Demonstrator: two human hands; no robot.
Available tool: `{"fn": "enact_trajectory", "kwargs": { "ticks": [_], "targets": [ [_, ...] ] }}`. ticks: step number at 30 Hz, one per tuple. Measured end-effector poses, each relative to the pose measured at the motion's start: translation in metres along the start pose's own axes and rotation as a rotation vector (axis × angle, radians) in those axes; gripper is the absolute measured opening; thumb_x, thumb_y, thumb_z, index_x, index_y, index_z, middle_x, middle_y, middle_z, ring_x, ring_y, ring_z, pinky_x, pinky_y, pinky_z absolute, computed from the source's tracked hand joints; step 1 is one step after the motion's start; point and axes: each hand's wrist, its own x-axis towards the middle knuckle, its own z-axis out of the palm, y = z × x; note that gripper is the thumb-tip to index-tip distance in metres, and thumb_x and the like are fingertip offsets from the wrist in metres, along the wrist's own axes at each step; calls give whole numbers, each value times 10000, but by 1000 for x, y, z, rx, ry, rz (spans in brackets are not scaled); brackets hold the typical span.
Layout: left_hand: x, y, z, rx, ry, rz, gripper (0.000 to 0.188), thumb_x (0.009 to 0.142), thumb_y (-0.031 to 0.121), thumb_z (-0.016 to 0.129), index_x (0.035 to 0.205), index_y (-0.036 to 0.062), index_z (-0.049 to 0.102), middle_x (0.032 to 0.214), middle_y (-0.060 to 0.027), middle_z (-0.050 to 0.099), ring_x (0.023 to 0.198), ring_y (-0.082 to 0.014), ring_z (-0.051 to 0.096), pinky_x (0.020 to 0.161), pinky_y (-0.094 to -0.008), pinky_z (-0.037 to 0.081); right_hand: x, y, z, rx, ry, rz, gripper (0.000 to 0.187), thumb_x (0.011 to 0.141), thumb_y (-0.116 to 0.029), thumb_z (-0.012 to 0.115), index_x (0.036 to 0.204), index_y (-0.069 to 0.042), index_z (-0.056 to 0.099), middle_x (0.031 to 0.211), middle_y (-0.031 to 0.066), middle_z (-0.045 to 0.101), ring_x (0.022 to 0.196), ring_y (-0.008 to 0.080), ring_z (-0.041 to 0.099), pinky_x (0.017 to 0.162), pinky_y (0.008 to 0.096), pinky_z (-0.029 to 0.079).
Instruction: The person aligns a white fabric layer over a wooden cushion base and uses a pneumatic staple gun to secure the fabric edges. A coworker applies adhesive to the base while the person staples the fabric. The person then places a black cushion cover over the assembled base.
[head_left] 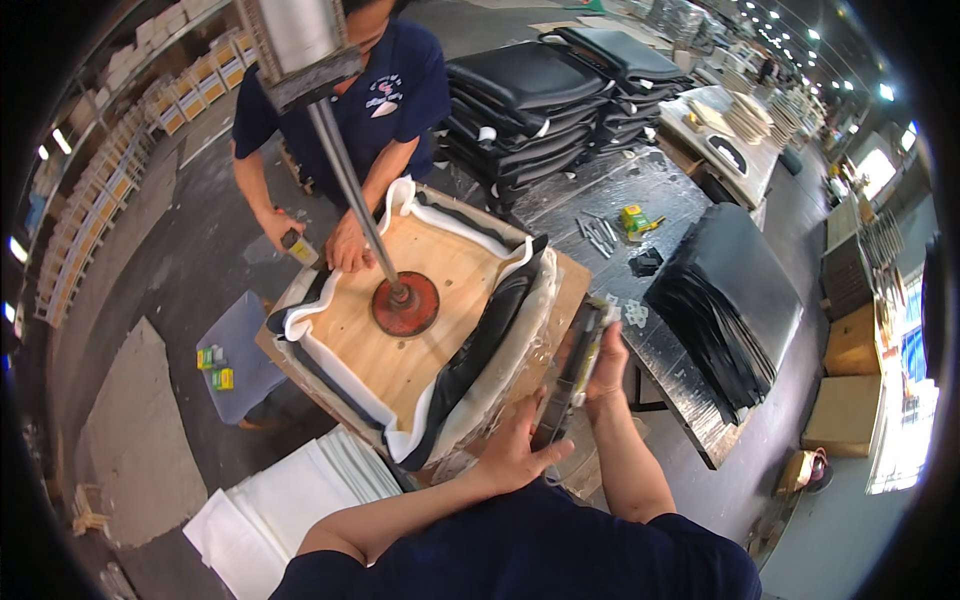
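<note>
From my remote seat, I see the plywood panel (455, 245) mid-view under the press's red disc (415, 322), with white lining (400, 441) and black cover (487, 330) around it. It looks positioned and clamped; the edges stand loose, so folding and fixing them seems mostly left. My left grip (515, 445) is spread beside a staple gun's (573, 370) lower end; my right grip (605, 370) wraps that tool.

Around, left to right: a blue-grey stool (250, 335) with small boxes (222, 379), white sheets (300, 490), a co-worker's hand (348, 245) at the panel's far-left edge, black cushions (530, 80), then the worktop (570, 195) bearing staple strips (597, 235) and black sheets (735, 290). The press rod (345, 170) and that hand obstruct access.
</note>
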Motion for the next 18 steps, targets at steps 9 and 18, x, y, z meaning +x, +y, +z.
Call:
{"fn": "enact_trajectory", "kwargs": {
  "ticks": [9, 18],
  "targets": [
    [23, 6, 23, 76, 192, 230, 609, 1044, 350, 742, 1487, -15, 541, 1450, -276, 574, 1340, -440, 543, 1155, -507, 427, -43, -7, 27, -198, 45, -106, 746, 988, -759, 642, 1213, -52, 718, 901, 120, 758, 643, 216, 685, 566, 356, 568],
    [21, 22, 22, -160, 240, 154, 452, 1069, 373, 720, 1291, -12, 640, 1058, -204, 730, 985, -352, 711, 897, -459, 543, -80, -2, 44, -349, 53, -98, 754, 966, -704, 744, 1359, -68, 646, 979, 52, 758, 724, 159, 715, 626, 302, 594]
  ]
}}
